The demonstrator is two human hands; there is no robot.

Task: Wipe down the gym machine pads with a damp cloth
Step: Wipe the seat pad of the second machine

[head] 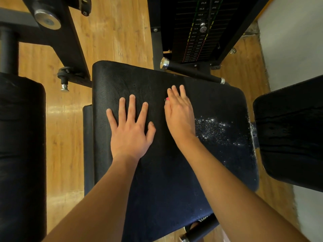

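While left hand [130, 135] and right hand [180, 116] lie flat on the seat pad [125, 79], fingers straight, white specks [215, 128] sit nearby.

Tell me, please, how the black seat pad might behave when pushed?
The seat pad probably dents slightly but stays put: it looks thickly cushioned, and the left hand lies flat on it. Its pebbled cover likely grips where dry. Near the white speckles it may be slicker, if those are droplets.

i'm in a gym: black padded machine seat [157, 172], black weight stack with numbered plates [199, 30], wood-plank floor [115, 32].
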